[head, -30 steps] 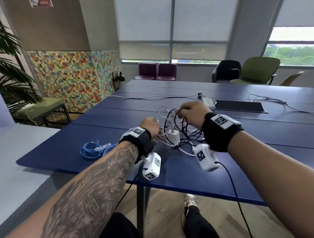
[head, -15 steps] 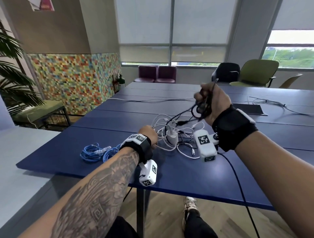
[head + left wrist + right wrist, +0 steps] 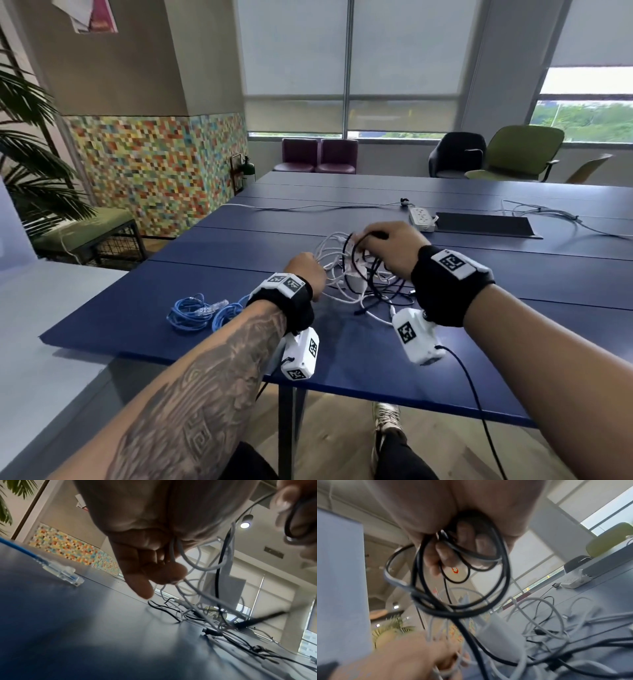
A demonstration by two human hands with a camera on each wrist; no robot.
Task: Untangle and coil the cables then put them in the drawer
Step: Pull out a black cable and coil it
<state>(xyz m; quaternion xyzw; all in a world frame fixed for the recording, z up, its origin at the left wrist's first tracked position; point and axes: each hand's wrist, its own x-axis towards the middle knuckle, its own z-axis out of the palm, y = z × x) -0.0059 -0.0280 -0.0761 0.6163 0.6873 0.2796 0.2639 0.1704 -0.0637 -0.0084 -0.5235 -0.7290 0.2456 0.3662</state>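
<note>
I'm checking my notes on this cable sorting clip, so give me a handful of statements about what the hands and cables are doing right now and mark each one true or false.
1. The right hand holds loops of black cable. True.
2. The left hand is empty and lies flat on the table. False: its fingers pinch white cable strands above the blue table.
3. The blue cable lies apart from the tangle, to the left of the left hand. True.
4. The blue cable is wound in with the white and black cables. False: it lies on its own.
5. A white power strip lies on the table beyond the tangle. True.
</note>
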